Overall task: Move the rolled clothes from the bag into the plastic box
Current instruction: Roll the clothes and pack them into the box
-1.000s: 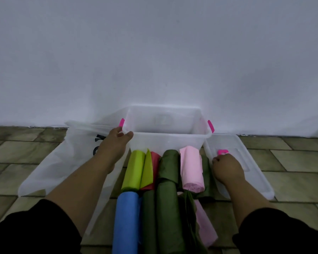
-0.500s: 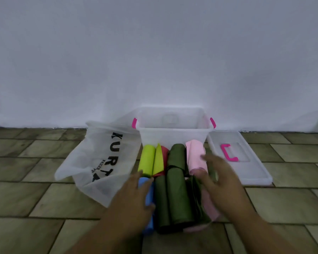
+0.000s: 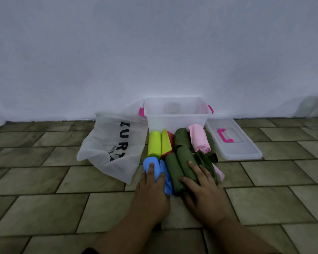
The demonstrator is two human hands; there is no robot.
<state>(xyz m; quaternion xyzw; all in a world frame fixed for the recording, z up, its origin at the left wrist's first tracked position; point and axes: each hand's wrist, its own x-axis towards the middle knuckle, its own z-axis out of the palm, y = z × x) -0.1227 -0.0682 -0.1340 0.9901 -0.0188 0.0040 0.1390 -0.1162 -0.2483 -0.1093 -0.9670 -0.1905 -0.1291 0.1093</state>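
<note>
A clear plastic box [image 3: 176, 121] with pink handles stands open against the wall. Several rolled clothes lie on the floor in front of it: a lime roll [image 3: 154, 143], a yellow and red roll [image 3: 166, 143], dark green rolls [image 3: 181, 139], a pink roll [image 3: 198, 139] and a blue roll [image 3: 147, 161]. My left hand [image 3: 151, 189] presses into the near end of the blue roll and grips it. My right hand [image 3: 204, 187] lies over a dark green roll [image 3: 185, 160], thumb on its left side. The white translucent bag [image 3: 106, 149] lies flat to the left.
The box's clear lid [image 3: 233, 151] with a pink handle lies on the floor to the right of the box. A white wall rises right behind the box. The floor is brown tile.
Both hands left the box rim and the lid, came back toward me and settled on the near rolls. The view has pulled back, so the whole bag shows.
</note>
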